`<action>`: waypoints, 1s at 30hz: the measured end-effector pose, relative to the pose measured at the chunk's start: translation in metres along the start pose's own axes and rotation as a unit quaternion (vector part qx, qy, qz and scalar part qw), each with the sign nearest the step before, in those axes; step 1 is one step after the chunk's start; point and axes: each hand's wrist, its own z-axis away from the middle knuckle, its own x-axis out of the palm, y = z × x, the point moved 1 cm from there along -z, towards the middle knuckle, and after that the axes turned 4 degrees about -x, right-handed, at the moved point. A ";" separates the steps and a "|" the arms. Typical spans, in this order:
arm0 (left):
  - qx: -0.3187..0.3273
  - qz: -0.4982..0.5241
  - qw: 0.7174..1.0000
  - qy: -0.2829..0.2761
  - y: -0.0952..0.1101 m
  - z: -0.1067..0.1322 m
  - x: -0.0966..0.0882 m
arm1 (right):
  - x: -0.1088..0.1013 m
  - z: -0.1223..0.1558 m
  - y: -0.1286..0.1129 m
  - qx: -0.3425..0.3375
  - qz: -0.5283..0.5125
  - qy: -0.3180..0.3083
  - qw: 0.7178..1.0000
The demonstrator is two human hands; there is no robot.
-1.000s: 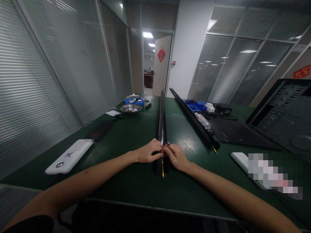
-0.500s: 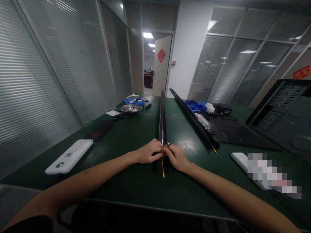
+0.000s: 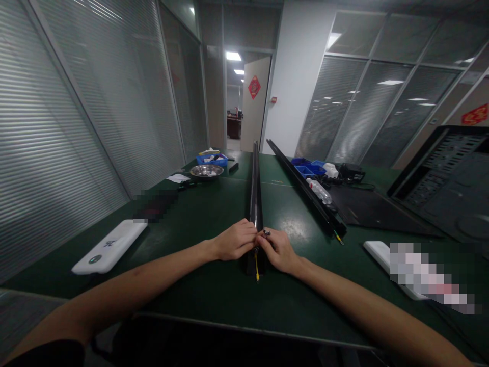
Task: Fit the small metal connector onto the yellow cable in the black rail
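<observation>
A long black metal channel (image 3: 255, 193) lies lengthwise on the green table, its near end between my hands. My left hand (image 3: 235, 241) is closed at the channel's left edge, fingertips pinched over its top; what they grip is hidden. My right hand (image 3: 280, 250) is closed at the right edge, fingertips meeting those of the left. From its curled fingers sticks out a small shiny metal part (image 3: 266, 232), too small to identify. Below the hands, a short yellow wire (image 3: 257, 267) with a terminal on its end hangs out of the channel.
A second black channel (image 3: 305, 188) lies to the right, beside a plastic bottle (image 3: 320, 191) and blue bins (image 3: 303, 171). A metal bowl (image 3: 207, 172) and blue basket (image 3: 219, 161) stand at the far left. White devices (image 3: 110, 247) flank me; a black metal case (image 3: 451, 178) stands right.
The small metal part in my right hand has tilted and dropped slightly, showing a darker side. My hands stay at the same spot on the channel.
</observation>
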 end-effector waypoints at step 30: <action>-0.051 0.001 0.999 0.000 0.003 -0.002 0.000 | -0.002 0.000 0.001 0.021 0.015 0.014 1.000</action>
